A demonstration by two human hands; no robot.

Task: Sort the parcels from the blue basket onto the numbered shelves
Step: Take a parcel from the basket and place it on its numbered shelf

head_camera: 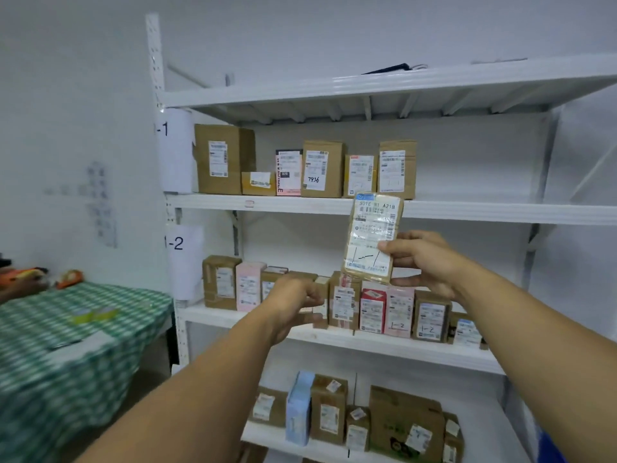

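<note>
Parcel in hand: flat brown parcel (pixel 372 235), held in the air in front of the rack, overlapping the rim of the 1-1 shelf (pixel 300 205) and above the row on the 1-2 shelf (pixel 384 345). It touches neither.
Right hand (pixel 424 262): fingers (pixel 404 281) clamped on the parcel's lower right corner, thumb across the label face, the rest behind and under.
Left hand (pixel 293 302): reaches into the 1-2 row with fingers curled against a small box. Cannot tell whether it grips the box or only touches it.
Long axis: near upright, top leaning a little to the right.
Facing: label side toward the camera, print right way up, barcode in the upper half. Hand-drawn strokes low on the label may read 1-1, but this is uncertain.
Done so far: rows of boxes stand on the 1-1 shelf, the 1-2 shelf and the shelf below.
Left to do: this parcel is not yet shelved. If the strokes do read 1-1, it probably belongs in the gap to the right of the upper row.
Basket: not clearly in view, so the remaining count is unknown.
Side: green checked surface (pixel 66 345) to the left, holding odd items.
</note>
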